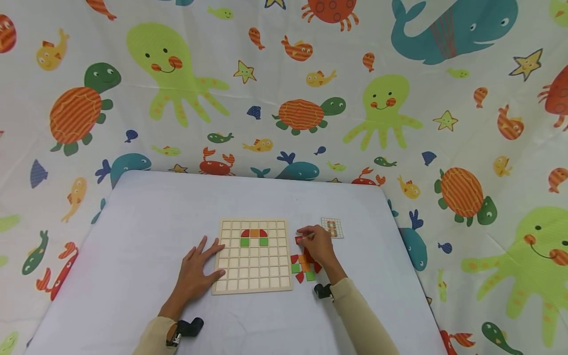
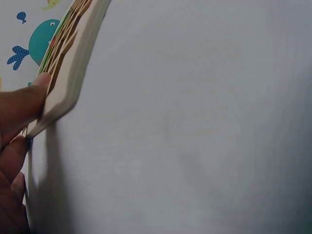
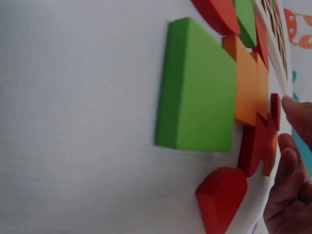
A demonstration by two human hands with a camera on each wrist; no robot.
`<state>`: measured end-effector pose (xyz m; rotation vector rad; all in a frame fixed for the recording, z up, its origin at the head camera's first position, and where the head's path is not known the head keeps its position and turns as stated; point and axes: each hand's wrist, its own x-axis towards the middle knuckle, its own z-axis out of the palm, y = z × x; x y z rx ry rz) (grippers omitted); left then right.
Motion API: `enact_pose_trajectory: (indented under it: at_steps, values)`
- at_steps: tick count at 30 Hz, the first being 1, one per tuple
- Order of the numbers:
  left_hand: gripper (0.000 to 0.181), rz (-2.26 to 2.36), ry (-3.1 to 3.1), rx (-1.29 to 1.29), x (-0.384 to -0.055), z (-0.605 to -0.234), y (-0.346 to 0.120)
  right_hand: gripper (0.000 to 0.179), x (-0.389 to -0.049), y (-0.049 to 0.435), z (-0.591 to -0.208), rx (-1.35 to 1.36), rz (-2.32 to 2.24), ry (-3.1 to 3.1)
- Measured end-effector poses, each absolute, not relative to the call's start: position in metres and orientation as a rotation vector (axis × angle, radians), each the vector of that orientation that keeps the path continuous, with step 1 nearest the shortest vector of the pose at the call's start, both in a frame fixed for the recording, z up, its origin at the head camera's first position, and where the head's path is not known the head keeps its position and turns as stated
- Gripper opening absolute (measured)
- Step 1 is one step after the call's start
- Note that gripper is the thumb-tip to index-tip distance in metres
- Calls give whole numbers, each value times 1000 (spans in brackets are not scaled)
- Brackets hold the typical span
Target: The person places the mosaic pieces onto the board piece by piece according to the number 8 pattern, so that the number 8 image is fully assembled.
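Observation:
A square wooden grid board (image 1: 250,286) lies on the table with green, red and orange blocks set in its upper cells. My left hand (image 1: 195,276) rests at its left edge, thumb and fingers spread; in the left wrist view a fingertip (image 2: 43,80) touches the board's edge (image 2: 68,90). To the right, my right hand (image 1: 318,244) hovers by a red block (image 1: 298,240), thumb and fingers bent with a gap between them. Below it lie loose blocks, including a green square block (image 3: 204,92), an orange block (image 3: 244,83) and a red rounded block (image 3: 222,197).
A small printed pattern card (image 1: 336,229) lies beyond my right hand. The white-covered table (image 1: 199,197) ends at the back against a curtain (image 1: 248,123) printed with sea animals. Each wrist wears a small black camera.

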<state>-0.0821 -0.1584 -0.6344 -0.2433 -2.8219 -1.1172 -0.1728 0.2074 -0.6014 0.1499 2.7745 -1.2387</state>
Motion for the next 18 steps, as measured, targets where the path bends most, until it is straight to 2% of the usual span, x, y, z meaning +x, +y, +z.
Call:
enact_pose_trajectory:
  at_steps: [9, 14, 18]
  values:
    - [72, -1115, -2842, -226, -82, -633, -157, 12, -174, 206, -601, 112, -1026, 2831]
    - [71, -1109, -2827, -230, -82, -633, -156, 17, -174, 207, -599, 88, -1029, 2830]
    - [71, -1109, -2839, -229, -82, -634, -156, 15, -172, 206, -599, 38, -1102, 2829]
